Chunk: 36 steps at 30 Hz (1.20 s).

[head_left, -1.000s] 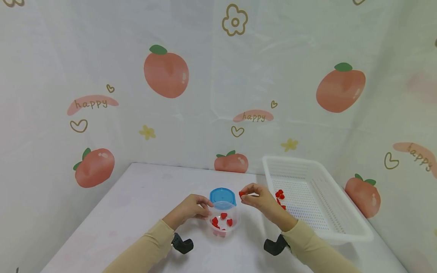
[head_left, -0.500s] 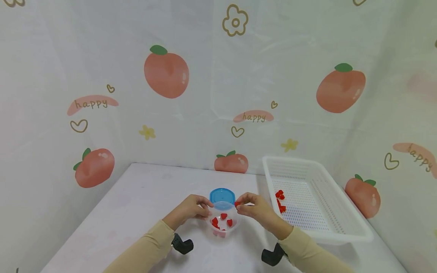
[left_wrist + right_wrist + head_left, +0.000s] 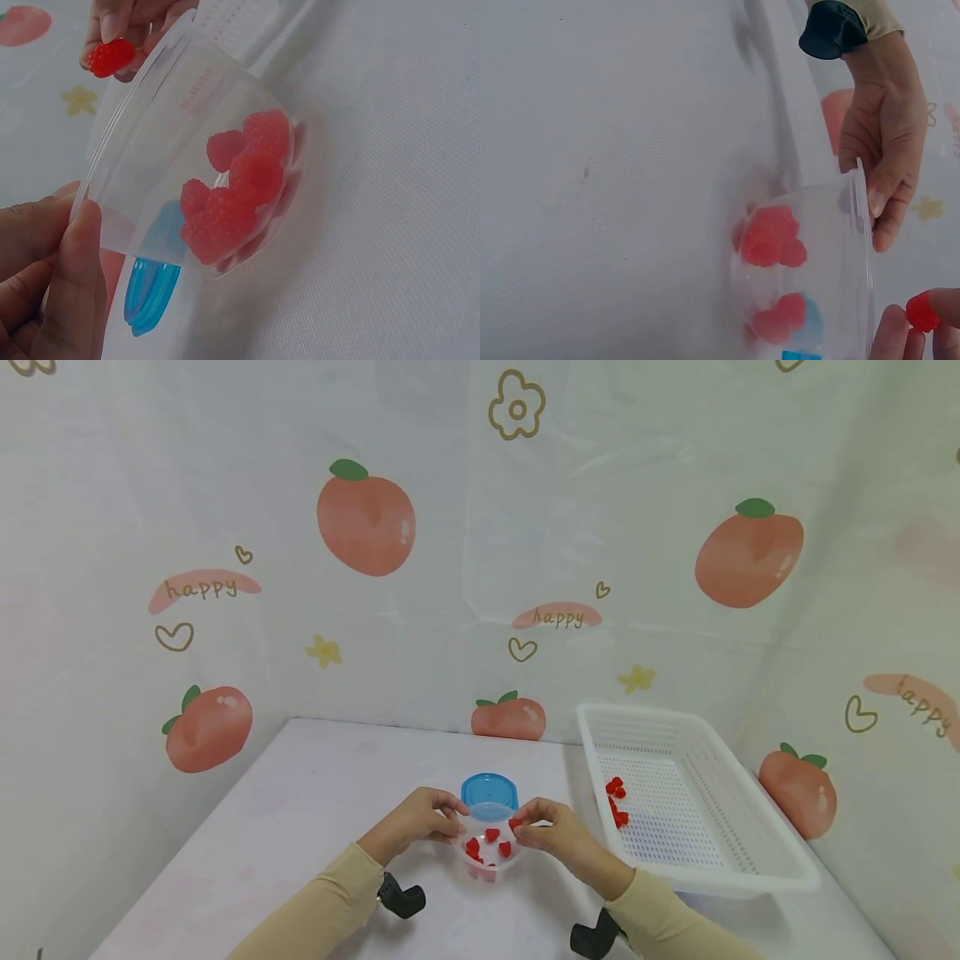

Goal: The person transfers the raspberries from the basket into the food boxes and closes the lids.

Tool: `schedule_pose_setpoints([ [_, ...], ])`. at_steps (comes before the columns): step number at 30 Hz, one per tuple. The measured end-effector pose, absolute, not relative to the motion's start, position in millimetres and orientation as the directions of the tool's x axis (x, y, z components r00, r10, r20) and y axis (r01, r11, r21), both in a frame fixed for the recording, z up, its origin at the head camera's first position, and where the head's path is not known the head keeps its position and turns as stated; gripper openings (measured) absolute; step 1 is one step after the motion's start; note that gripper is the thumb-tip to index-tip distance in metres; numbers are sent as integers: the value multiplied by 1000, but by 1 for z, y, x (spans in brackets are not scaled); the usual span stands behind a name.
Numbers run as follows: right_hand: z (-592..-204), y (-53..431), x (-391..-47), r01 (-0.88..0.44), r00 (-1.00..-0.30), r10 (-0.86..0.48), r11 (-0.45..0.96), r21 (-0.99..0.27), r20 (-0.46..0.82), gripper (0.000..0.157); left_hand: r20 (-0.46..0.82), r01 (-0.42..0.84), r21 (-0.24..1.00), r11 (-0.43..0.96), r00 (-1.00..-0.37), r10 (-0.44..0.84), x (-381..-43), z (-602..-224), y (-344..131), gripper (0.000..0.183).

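Observation:
A clear plastic tub (image 3: 161, 150) stands on the table with several raspberries (image 3: 232, 214) lying at its bottom. My left hand (image 3: 420, 820) pinches the tub's rim on its left side between thumb and fingers. Over the right side of the rim, my right hand (image 3: 553, 837) pinches a single raspberry (image 3: 111, 58) between thumb and fingertips. In the right wrist view the held raspberry (image 3: 922, 311) shows just outside the rim, partly hidden by the thumb. Behind the tub lies a blue lid (image 3: 489, 789), seen in part through the clear wall.
To the right stands a large white perforated basket (image 3: 750, 810), with several red raspberries (image 3: 617, 806) along its left inner side. A white cloth printed with fruit hangs behind the table (image 3: 315, 793). Black wrist cameras (image 3: 401, 897) sit under both wrists.
My right hand has moved left and toward me, carrying the raspberry from beside the basket to the tub's right rim. The left hand and the tub have stayed in place.

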State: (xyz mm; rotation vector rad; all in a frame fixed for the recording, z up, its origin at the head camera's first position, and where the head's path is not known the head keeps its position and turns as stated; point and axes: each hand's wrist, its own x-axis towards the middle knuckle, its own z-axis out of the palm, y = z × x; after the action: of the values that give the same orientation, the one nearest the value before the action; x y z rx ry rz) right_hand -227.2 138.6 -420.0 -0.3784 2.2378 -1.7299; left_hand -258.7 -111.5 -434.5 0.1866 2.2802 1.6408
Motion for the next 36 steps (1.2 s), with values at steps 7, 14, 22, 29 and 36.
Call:
schedule_pose_setpoints([
  [7, -420, 138, -226, -43, -924, -379, 254, -966, -59, 28, -177, -76, 941, 331, -942, 287, -258, -435, -110, 27],
  [14, -421, 137, -226, -51, -927, -370, 279, -959, -59, 27, -176, -74, 938, 339, -943, 283, -258, -433, -110, 26],
  [22, -421, 137, -225, -56, -922, -383, 269, -961, -53, 27, -174, -68, 934, 349, -944, 281, -258, -435, -110, 26],
  [29, -422, 136, -226, -51, -928, -366, 292, -955, -62, 27, -171, -63, 934, 352, -942, 287, -258, -436, -110, 24],
  [36, -425, 136, -227, -41, -932, -354, 303, -952, -73, 27, -183, -78, 937, 340, -940, 289, -260, -438, -110, 23],
])
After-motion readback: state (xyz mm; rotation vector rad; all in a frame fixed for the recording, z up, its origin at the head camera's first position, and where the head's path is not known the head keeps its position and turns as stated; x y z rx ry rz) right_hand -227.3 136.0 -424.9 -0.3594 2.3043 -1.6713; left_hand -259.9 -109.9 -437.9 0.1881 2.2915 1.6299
